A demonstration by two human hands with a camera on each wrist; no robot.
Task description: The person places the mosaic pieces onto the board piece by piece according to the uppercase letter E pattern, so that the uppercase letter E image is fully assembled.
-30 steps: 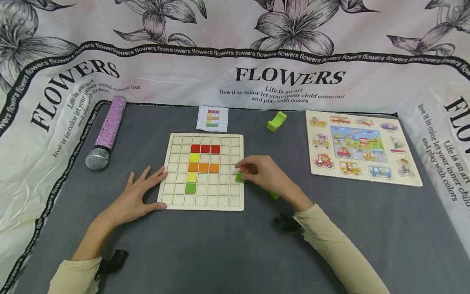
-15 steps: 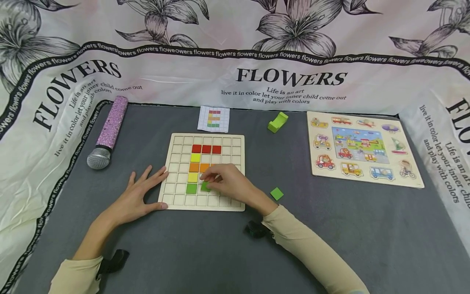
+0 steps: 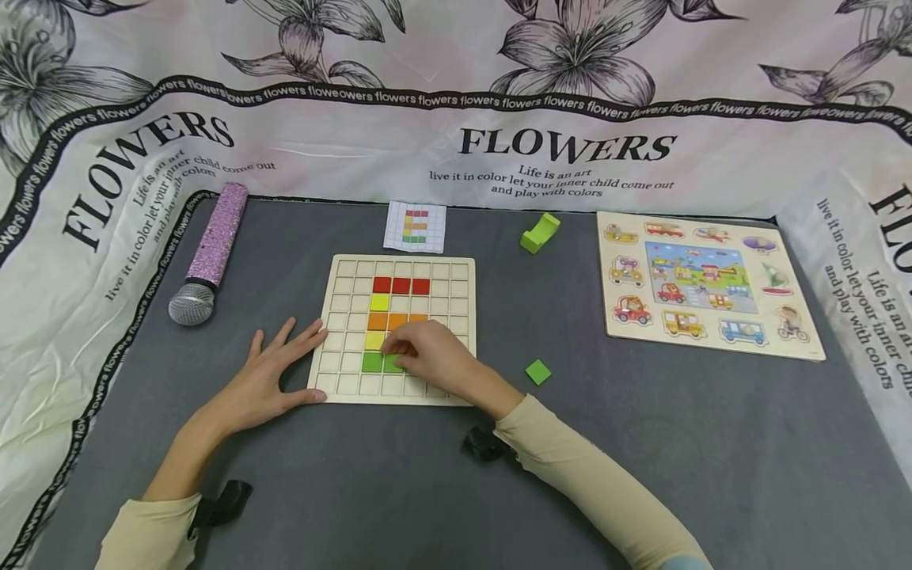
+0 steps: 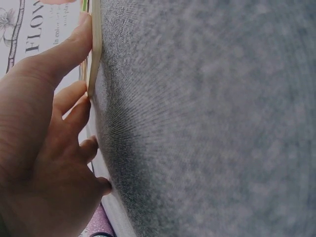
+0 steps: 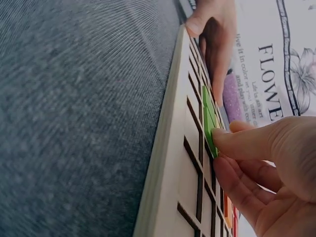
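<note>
A wooden grid board [image 3: 449, 388] lies on the grey cloth, with red, yellow, orange and green square tiles in some of its cells. My left hand [image 3: 267, 376] rests at its left edge, fingers spread, thumb on the near corner; in the left wrist view the thumb [image 4: 69, 52] touches the board's side. My right hand [image 3: 438, 356] is over the board, thumb and fingertips at a green tile [image 3: 393, 363] that sits right beside another green tile [image 3: 372, 362]. The right wrist view shows the right thumb [image 5: 237, 143] on that green tile, the other fingers curled near it.
A loose green tile [image 3: 537, 372] lies right of the board. Behind are a small grid pattern card [image 3: 415, 227] and a light green curved block [image 3: 540, 233]. A picture puzzle board [image 3: 712, 344] lies at right, a glittery pink microphone [image 3: 217, 233] at left.
My right hand has carried the green tile leftward from the board's right edge to the cell beside the first green tile, uncovering the loose tile. The left hand has stayed in place.
</note>
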